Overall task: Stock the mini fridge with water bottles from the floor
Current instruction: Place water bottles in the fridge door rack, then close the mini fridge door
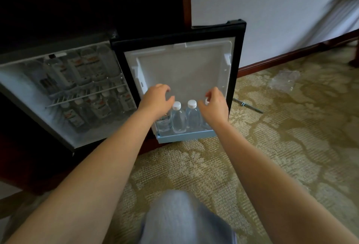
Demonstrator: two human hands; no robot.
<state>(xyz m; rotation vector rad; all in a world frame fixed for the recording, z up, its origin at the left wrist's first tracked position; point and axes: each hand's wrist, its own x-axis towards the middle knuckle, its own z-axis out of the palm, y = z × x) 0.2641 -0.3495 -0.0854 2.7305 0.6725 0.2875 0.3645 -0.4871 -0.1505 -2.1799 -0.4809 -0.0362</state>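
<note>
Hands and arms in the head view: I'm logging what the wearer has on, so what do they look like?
Both arms are bare, with no sleeves in sight. The left hand and right hand wear no gloves; no rings, watch or bracelets are visible.

A patterned olive and beige carpet [272, 146] covers the floor. Far right on it lies a crumpled piece of clear plastic wrap [284, 80], and nearer, a thin dark rod [248, 105]. A white wall [262, 20] with dark wooden baseboard [281, 58] runs behind. A dark wooden cabinet [29, 166] stands left.
</note>
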